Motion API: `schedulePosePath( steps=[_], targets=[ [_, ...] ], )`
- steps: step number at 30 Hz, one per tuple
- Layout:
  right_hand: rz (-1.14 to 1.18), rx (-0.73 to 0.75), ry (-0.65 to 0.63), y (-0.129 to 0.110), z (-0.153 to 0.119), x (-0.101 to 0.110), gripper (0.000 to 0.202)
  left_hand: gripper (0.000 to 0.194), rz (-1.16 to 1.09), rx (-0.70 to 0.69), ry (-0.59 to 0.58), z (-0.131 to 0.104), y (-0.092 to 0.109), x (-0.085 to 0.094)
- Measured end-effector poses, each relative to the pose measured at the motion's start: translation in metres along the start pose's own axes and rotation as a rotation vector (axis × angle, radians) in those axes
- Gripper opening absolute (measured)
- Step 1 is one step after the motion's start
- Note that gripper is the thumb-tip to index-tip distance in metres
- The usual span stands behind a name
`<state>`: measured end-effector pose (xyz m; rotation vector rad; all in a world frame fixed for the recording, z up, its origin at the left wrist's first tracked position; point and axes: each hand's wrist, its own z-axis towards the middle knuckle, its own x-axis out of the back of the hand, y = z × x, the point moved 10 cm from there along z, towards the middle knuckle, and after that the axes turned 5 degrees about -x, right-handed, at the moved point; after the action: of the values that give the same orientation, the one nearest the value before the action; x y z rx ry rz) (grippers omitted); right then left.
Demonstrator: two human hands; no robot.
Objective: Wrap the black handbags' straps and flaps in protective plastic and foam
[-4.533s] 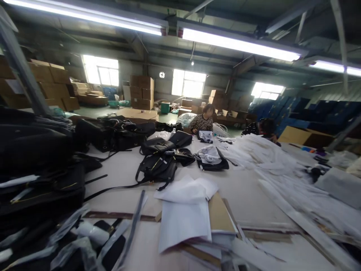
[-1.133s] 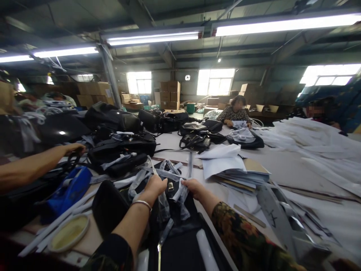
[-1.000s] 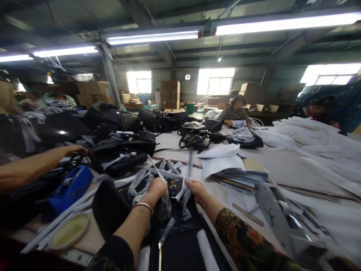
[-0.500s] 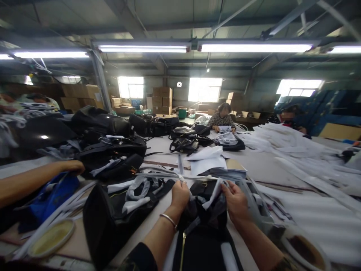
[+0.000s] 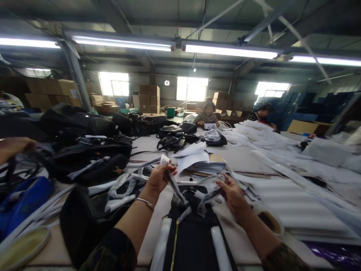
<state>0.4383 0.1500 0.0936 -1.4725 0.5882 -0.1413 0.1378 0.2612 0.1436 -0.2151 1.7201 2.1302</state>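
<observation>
Blue bunched material (image 5: 28, 207) lies at lower left; rightward, the left hand (image 5: 160, 177) pinches one translucent plastic-wrapped strap (image 5: 175, 187) above the black fabric bag with a gold zip (image 5: 194, 241), at lower centre, while the right hand (image 5: 232, 192) grips a second wrapped strap (image 5: 210, 195). Uneven pulling could strip the wrapping, and a rightward swing could knock the white-rimmed brown bowl (image 5: 278, 221).

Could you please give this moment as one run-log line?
left hand: holding wrapped strip | right hand: holding wrapped strip | black bag: on table, gold zip showing
</observation>
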Motion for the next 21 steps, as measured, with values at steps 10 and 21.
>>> schedulePosePath(
  steps=[10, 21],
  targets=[
    [-0.007, 0.052, -0.126, -0.025, 0.042, -0.036, 0.060, 0.026, 0.104, 0.024, 0.283, 0.009, 0.025, 0.079],
    [-0.512, -0.025, -0.029, -0.020, 0.041, 0.000, 0.038, 0.026, 0.122, -0.042, 0.229, -0.006, 0.031, 0.065]
  ],
)
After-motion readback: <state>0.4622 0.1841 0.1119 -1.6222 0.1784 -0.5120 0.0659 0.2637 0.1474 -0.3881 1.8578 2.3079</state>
